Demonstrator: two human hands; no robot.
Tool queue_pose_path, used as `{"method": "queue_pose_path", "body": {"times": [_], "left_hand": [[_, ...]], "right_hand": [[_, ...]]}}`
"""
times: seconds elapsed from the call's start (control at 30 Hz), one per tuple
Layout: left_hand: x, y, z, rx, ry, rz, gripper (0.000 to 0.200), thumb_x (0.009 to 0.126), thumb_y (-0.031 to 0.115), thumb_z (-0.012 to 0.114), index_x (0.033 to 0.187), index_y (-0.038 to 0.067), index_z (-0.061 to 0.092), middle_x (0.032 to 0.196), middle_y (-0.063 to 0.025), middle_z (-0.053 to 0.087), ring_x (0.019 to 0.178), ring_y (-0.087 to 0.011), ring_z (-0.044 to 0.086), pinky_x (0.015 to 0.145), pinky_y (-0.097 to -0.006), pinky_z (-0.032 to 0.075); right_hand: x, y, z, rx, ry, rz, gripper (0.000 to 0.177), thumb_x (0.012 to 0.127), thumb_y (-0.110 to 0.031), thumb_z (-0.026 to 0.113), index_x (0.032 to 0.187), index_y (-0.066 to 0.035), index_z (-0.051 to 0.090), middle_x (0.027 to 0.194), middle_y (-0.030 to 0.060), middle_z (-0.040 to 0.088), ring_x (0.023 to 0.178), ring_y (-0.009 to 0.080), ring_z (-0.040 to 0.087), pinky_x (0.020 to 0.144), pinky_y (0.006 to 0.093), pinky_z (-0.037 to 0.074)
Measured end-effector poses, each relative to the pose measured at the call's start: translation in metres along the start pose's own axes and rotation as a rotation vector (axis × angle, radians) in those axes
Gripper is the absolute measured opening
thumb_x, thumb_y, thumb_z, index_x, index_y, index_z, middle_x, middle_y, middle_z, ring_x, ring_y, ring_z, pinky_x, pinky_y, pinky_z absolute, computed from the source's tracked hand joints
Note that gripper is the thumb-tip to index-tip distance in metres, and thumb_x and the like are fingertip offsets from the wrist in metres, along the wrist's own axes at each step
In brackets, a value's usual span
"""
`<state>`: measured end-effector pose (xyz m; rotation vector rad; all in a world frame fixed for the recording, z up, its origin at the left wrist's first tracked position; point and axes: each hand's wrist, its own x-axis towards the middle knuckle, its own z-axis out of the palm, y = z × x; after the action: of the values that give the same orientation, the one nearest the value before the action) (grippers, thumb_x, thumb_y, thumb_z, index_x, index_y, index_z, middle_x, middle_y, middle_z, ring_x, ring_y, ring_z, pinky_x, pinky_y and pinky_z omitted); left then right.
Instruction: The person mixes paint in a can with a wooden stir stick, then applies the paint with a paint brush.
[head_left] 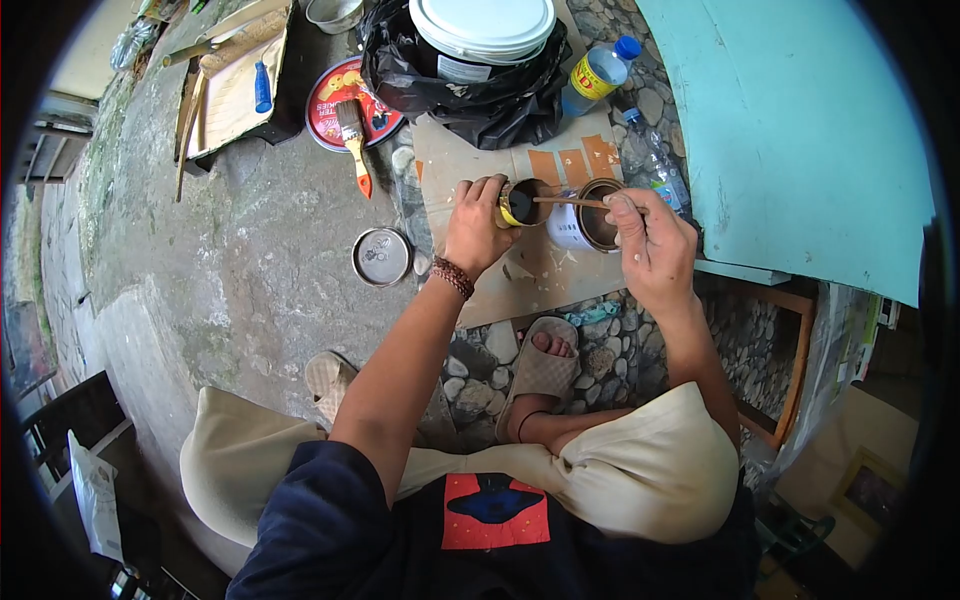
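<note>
My left hand is wrapped round a small yellow can with dark contents, its open mouth tilted to the right. Between the thumb and fingers of my right hand is a thin brown stick, whose far end reaches the small can's mouth. A larger white can, open and brown inside, stands just left of my right hand. Under both cans lies a stained cardboard sheet. A round metal lid rests on the concrete left of the cardboard.
A paintbrush lies across a red round lid. Behind the cans are a white bucket in a black bag and two bottles. A paint tray sits back left; a turquoise panel stands right.
</note>
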<state>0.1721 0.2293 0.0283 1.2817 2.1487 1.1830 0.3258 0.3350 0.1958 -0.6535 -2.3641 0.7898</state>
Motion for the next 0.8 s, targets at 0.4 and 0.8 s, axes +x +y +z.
{"method": "queue_pose_path", "body": {"times": [0.4,0.8], "left_hand": [[0.019,0.026,0.01,-0.121,0.037,0.016,0.073,0.058,0.012,0.085,0.123,0.002,0.056,0.11,-0.0175,0.066,0.105,-0.0378,0.057,0.095,-0.0442,0.049],[0.0,-0.007,0.016,-0.026,0.039,-0.155,0.071,0.063,0.017,0.088,0.124,0.002,0.056,0.109,-0.0203,0.067,0.105,-0.0384,0.061,0.092,-0.0445,0.051]], "right_hand": [[-0.031,0.049,-0.057,0.448,0.441,0.669,0.031,0.104,-0.03,0.053,0.104,0.0,0.057,0.072,0.0073,0.064,0.05,0.0063,0.051,0.042,0.0202,0.037],[-0.04,0.076,-0.029,-0.112,0.137,0.312,0.023,0.101,-0.022,0.058,0.095,0.0,0.064,0.071,0.0084,0.066,0.056,0.0129,0.059,0.054,0.0291,0.048]]}}
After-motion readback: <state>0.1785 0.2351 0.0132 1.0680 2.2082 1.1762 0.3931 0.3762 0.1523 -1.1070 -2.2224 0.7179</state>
